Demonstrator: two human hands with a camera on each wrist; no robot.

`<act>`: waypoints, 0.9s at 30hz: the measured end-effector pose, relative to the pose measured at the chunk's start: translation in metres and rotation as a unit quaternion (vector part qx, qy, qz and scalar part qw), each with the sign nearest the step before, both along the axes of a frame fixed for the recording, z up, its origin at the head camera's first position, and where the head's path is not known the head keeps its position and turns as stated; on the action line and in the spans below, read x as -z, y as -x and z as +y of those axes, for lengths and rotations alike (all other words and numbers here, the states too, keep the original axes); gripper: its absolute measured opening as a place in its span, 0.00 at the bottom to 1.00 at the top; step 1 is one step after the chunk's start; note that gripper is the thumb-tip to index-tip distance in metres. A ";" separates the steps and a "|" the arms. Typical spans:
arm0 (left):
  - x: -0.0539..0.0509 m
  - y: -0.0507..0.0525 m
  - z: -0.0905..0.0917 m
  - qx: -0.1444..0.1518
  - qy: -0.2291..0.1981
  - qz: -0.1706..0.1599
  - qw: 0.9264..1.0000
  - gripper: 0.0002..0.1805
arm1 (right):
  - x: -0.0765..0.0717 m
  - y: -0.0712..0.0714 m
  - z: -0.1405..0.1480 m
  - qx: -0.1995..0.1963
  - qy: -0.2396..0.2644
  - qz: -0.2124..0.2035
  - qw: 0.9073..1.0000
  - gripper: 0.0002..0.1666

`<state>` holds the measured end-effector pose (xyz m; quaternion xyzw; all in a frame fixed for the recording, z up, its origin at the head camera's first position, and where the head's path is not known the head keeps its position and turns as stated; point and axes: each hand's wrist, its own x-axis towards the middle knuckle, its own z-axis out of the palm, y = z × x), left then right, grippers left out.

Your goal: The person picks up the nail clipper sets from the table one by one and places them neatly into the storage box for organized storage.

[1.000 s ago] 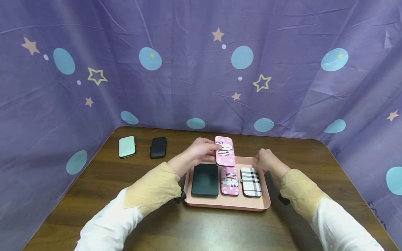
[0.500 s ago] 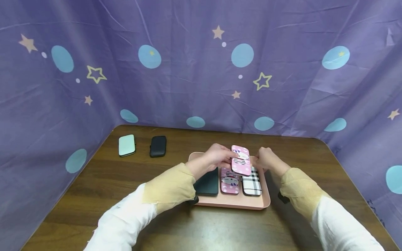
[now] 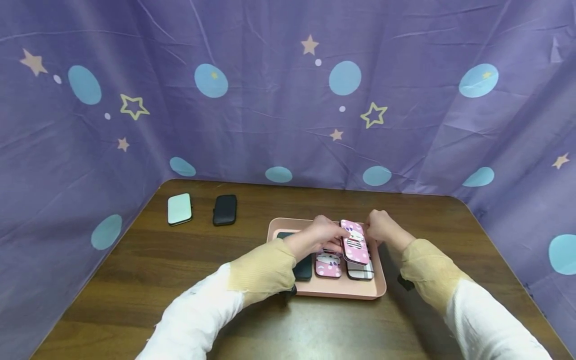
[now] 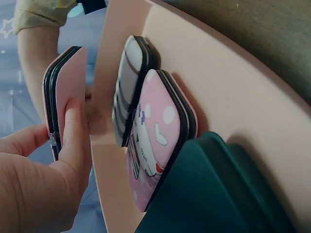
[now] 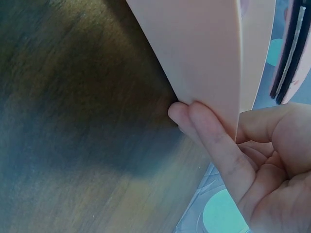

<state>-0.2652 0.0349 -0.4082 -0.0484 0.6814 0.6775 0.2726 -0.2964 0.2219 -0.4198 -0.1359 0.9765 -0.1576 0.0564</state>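
My left hand (image 3: 318, 234) pinches a pink patterned case (image 3: 355, 243) above the right part of a pink tray (image 3: 315, 288). In the left wrist view the held case (image 4: 71, 87) stands clear of the tray's contents, thumb on one face. Below it in the tray lies a plaid case (image 4: 130, 80), partly covered in the head view, beside a second pink case (image 4: 158, 131) and a dark green case (image 4: 204, 194). My right hand (image 3: 382, 227) grips the tray's right wall, with fingers on the outside in the right wrist view (image 5: 272, 160).
On the wooden table (image 3: 202, 260), a mint case (image 3: 179, 209) and a black case (image 3: 224, 210) lie at the back left. A purple curtain (image 3: 279, 100) hangs behind the table and along its sides.
My left hand has carried the pink case rightward and lower, from above the tray's middle to over the plaid case. My right hand keeps its grip on the tray.
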 end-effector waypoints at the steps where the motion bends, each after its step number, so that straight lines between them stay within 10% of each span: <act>1: 0.002 0.000 0.002 -0.001 -0.002 -0.002 1.000 0.07 | 0.000 0.000 0.000 -0.003 -0.005 0.004 1.000 0.10; 27: 0.021 -0.013 0.024 0.017 0.053 0.000 0.998 0.05 | -0.004 -0.004 -0.001 -0.015 0.001 0.022 1.000 0.13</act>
